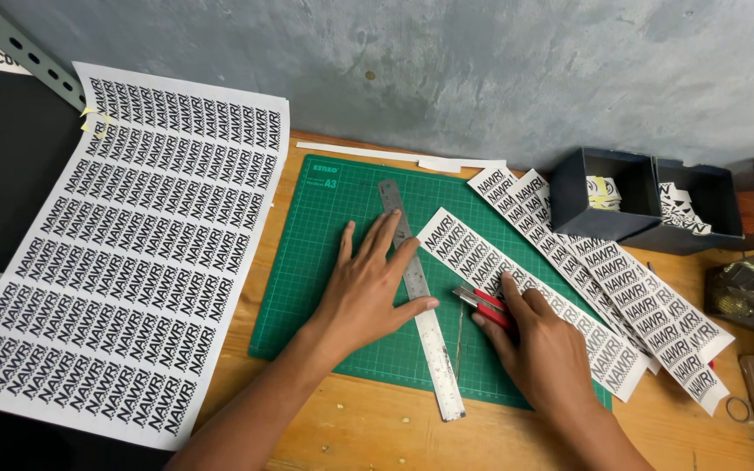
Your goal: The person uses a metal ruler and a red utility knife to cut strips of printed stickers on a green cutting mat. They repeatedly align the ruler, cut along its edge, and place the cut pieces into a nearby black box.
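While left hand (368,292) pins ruler (421,301), right hand (538,340) grips cutter (482,303).

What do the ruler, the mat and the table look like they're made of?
Ruler: likely steel, with a grey brushed sheen and fine graduations, pinned under the left hand. Mat: probably matte green vinyl or rubber, printed with a pale grid. Table: wood, light tan with visible grain, seemingly unvarnished.

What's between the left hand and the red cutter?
Head view: the steel ruler lies between the left hand and the red cutter, on the green cutting mat.
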